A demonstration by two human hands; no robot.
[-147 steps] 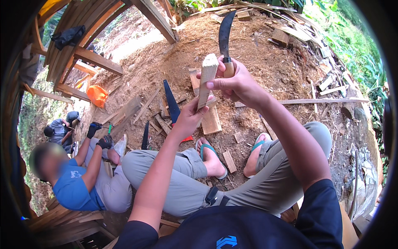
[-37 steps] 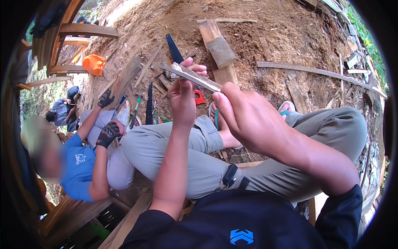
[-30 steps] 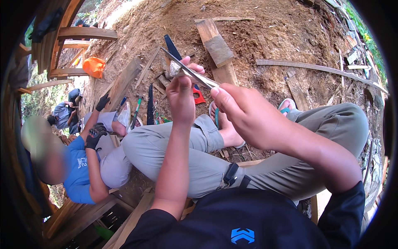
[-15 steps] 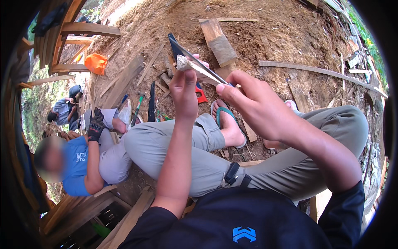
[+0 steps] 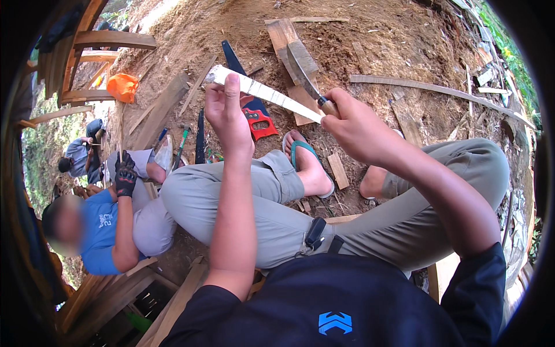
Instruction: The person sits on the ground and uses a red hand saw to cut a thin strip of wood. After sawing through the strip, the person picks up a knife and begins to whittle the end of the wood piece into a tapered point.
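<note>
My left hand (image 5: 228, 115) grips a pale, tapered strip of wood (image 5: 269, 93) near its wide, rough end, with the thumb on top. The strip shows dark marks along its face and slants down to the right, its narrow tip close to my right hand (image 5: 355, 128). That hand is closed round the wooden handle of a knife (image 5: 301, 72). The knife's dark, slightly curved blade points up and to the left, apart from the strip. Beyond my left hand, a handsaw (image 5: 261, 124) with a red handle lies on the ground.
Wood blocks (image 5: 292, 49) and a long plank (image 5: 433, 85) lie on the dirt ahead. At left sits a person in a blue shirt (image 5: 107, 231), wearing a dark glove; another person (image 5: 84, 153) is farther off. A green-handled tool (image 5: 182, 141) and an orange bag (image 5: 122, 88) lie left.
The knife has lifted off the strip, its blade swinging upright. My left hand has moved left and turned the strip so its broad face shows. The view has shifted slightly.
</note>
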